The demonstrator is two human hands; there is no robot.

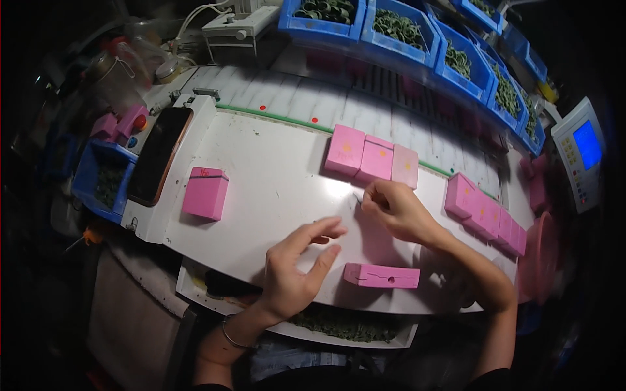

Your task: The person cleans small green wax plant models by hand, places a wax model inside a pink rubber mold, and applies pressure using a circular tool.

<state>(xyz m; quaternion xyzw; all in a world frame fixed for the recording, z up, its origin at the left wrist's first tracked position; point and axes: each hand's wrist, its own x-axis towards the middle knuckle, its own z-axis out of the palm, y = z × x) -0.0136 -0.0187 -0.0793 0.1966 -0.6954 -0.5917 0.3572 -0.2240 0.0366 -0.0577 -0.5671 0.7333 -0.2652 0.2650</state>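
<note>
My right hand (394, 207) is over the middle of the white table, thumb and forefinger pinched together. A thin dark sliver shows at its fingertips, too small to name. To its left, my left hand (297, 264) hovers with fingers apart and nothing in them. Between my forearms lies a pink block (381, 276) with a small hole and a crooked slit in its near side. Just beyond my right hand stand three blocks in a row, the nearest to it a paler pink block (405, 166). Another pink block (206, 194) with a dark line stands at the left.
Several pink blocks (486, 215) line the right side. Blue bins (398, 29) of green plant pieces hang at the back. A drawer (407, 335) below the front edge holds greenery. A phone (160, 156) lies left; a control panel (580, 153) stands right.
</note>
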